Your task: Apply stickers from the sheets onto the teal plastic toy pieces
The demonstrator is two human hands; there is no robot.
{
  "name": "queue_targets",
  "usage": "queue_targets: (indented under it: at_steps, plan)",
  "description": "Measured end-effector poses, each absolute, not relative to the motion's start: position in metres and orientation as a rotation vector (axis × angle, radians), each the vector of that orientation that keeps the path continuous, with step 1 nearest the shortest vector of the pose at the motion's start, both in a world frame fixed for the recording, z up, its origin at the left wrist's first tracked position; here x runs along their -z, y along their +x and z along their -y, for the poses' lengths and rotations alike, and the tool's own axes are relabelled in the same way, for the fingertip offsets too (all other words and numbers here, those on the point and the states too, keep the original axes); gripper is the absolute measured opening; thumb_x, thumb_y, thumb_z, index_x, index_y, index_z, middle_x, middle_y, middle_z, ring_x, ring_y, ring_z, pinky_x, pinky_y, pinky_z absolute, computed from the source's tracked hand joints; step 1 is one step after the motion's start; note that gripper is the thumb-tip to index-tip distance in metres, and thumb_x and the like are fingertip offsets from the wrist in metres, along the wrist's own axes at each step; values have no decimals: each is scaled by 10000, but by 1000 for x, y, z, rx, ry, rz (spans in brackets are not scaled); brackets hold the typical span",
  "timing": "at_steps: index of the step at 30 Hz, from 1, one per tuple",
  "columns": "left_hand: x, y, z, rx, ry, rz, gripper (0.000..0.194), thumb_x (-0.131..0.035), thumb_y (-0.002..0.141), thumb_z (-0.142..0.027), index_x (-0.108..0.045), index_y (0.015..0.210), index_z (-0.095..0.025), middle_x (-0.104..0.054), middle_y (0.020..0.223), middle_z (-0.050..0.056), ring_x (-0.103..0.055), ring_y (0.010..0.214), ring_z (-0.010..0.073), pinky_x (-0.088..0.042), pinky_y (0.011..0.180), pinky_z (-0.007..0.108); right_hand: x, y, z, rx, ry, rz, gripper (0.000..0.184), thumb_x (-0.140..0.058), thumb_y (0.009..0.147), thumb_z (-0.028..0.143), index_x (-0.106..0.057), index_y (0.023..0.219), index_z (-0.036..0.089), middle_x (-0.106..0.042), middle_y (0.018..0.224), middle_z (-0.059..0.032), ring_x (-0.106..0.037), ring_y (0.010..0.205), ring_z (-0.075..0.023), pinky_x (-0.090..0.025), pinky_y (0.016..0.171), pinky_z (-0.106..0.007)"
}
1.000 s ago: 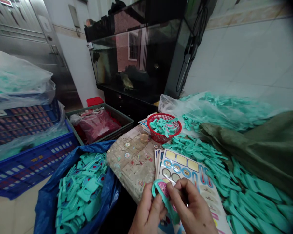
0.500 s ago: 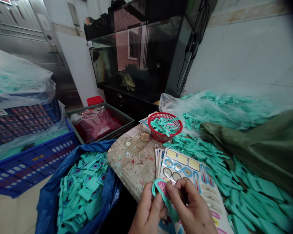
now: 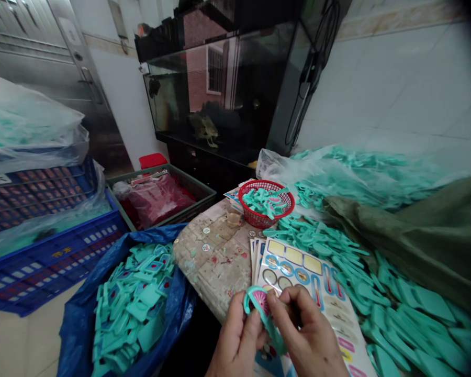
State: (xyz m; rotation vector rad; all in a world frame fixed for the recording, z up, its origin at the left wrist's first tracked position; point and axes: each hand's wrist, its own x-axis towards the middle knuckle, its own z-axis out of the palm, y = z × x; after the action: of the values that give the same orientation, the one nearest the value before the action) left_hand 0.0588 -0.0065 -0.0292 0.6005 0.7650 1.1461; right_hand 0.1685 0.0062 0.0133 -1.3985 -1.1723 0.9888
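Between my hands is a teal plastic piece (image 3: pixel 273 335) with a curved rim and a pink, fan-patterned sticker (image 3: pixel 260 301) on its upper part. My left hand (image 3: pixel 233 340) grips its left side between thumb and fingers. The thumb and index finger of my right hand (image 3: pixel 312 335) are closed at the sticker's right edge, against the piece; the other fingers curl in. Part of the piece is hidden by my fingers. Under my hands lie printed sticker sheets (image 3: pixel 298 256), stacked and slightly fanned out.
On the worn table (image 3: pixel 204 267) stands a red basket (image 3: pixel 265 219) of teal pieces. Loose teal pieces (image 3: pixel 400 335) pile up to the right. A blue bag (image 3: pixel 76 335) at left holds more. Beyond are blue crates (image 3: pixel 43 285), a grey bin (image 3: pixel 196 203) and a fish tank (image 3: pixel 227 131).
My hands and the teal piece have hardly moved; the hold looks the same. The view has shifted very slightly, and the fish in the tank has turned a little.
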Motion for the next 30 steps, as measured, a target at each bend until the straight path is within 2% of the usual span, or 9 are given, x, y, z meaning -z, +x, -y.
queue_targets:
  at_steps: [9,15,23,27,30]
  plan:
    - [30,60,7,-1169,592,-764,523,-592,789,-478,-496,1236,-225,-552,1304,128,-520,1183,303,-406,1004,449,-9,172,-8,-963,-1417,1270,269,-583,788,454,-476,717,217,-570,675,24,-489,506,-98,-370,422,-197]
    - [24,59,6,-1128,652,-802,524,-591,780,-499,-505,1221,-231,-595,1245,120,-579,1099,296,-457,939,421,-12,167,-6,-900,-1470,1249,283,-585,778,462,-470,688,221,-558,664,28,-520,588,-118,-375,460,-197]
    - [16,56,4,-1132,804,-994,477,-606,756,-511,-568,1121,-206,-676,1038,98,-618,958,246,-480,864,336,-6,172,-9,-825,-1493,1432,262,-556,804,460,-484,721,222,-594,662,11,-562,578,-126,-429,492,-192]
    - [15,53,-1,-1078,873,-1070,423,-556,774,-545,-595,1007,-194,-678,875,62,-621,795,191,-492,746,275,4,177,-9,-720,-1509,1548,244,-552,801,464,-538,769,222,-651,705,-19,-610,580,-148,-484,536,-212]
    - [15,48,-5,-1030,951,-1079,418,-556,763,-563,-604,936,-185,-649,788,33,-595,727,163,-475,682,238,9,187,-11,-654,-1581,1654,264,-552,785,493,-544,727,235,-646,631,-7,-608,529,-155,-479,496,-213]
